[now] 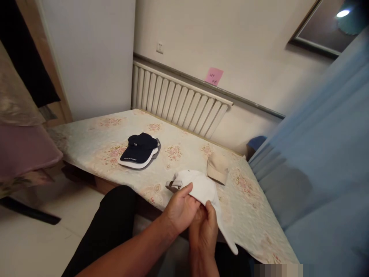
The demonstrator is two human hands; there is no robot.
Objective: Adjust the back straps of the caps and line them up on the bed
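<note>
Both of my hands hold a white baseball cap [198, 184] just above the near edge of the bed. My left hand [181, 207] grips the cap's lower rim, thumb on the outside, close to the strap and buckle at its back. Beside it, my right hand [209, 223] pinches the same rim, with its other fingers tucked underneath and partly hidden. The cap's brim points down and to the right. Beyond it lies a beige cap [217, 169]. Farther left rests a stack of caps [140, 150], navy on top with white and grey edges below.
A flowered cover [173, 134] spreads over the bed. Behind stand a white radiator [178, 102] and a wall with a pink note [214, 76]. A blue curtain [325, 154] hangs at the right. Pink cloth [29, 150] drapes at the left, and my dark-clothed knee [118, 207] is near the bed's edge.
</note>
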